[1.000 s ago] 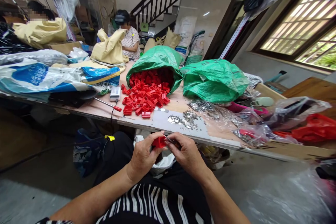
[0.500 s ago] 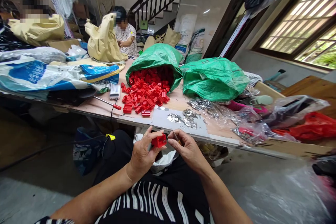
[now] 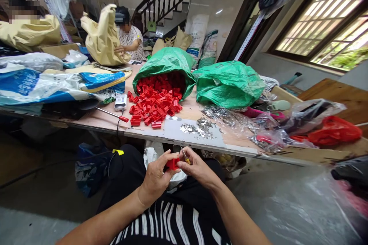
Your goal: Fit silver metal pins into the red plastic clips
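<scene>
Above my lap, in front of the table edge, my left hand [image 3: 153,182] is closed on a small red plastic part [image 3: 172,164], pinched between thumb and fingers. My right hand [image 3: 199,170] meets it from the right, fingertips at the part's right end. A thin pointed tool with a yellow handle [image 3: 187,160] is gripped in that hand, its metal shaft angled up and left. Whether the right fingertips also hold a small metal piece is hidden. Many matching red parts [image 3: 156,105] spill from a green sack [image 3: 166,61] on the table.
Small shiny metal pieces [image 3: 201,128] lie on a grey sheet [image 3: 172,130]. A second green sack [image 3: 230,86], plastic bags [image 3: 316,118], a red-handled rod [image 3: 112,114] and a small white device [image 3: 120,102] are on the table. A white bag [image 3: 176,180] sits below my hands. Another person works across the table.
My right hand has come in against the red part, closing the gap between them. The view has shifted slightly. Across the table, the co-worker's hand has reached to the tan sack.
</scene>
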`<state>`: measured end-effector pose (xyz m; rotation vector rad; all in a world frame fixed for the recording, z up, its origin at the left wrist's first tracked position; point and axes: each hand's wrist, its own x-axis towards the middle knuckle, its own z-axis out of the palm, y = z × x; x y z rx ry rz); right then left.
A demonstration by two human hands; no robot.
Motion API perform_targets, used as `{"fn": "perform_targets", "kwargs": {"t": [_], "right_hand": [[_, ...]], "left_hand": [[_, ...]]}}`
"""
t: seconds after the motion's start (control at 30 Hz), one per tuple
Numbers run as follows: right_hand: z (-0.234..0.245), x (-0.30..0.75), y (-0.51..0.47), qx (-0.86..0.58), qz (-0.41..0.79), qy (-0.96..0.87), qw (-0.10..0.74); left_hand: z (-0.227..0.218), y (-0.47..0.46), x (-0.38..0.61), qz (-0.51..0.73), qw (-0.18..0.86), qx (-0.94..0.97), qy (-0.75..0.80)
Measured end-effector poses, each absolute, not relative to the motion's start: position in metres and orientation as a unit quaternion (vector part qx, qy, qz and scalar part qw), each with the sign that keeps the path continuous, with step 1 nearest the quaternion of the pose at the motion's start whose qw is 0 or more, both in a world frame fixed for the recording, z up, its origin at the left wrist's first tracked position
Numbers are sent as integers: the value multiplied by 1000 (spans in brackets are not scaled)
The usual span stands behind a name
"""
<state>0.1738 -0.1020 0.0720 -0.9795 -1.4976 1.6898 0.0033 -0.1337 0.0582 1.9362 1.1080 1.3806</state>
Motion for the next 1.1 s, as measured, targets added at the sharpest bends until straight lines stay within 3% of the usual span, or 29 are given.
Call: {"fn": "perform_targets", "kwargs": {"t": [0.37, 0.63, 0.73, 0.83, 0.97, 1.1], "right_hand": [[52, 179, -113, -343, 751, -446, 345], [50, 176, -106, -344, 760, -462, 300], [52, 187, -85, -411, 646, -564, 310], [54, 207, -54, -550, 376, -669, 330], [55, 231, -16, -683, 131, -688, 206], [54, 235, 5, -717, 67, -685, 107]], "left_hand": [[46, -129, 0, 506, 418, 663, 360], [33, -122, -2, 526, 627, 469, 333], [29, -117, -2, 539, 645, 415, 349], [27, -112, -4, 547, 645, 385, 371], [25, -108, -5, 539, 649, 361, 396], [24, -106, -6, 532, 649, 357, 410]]}}
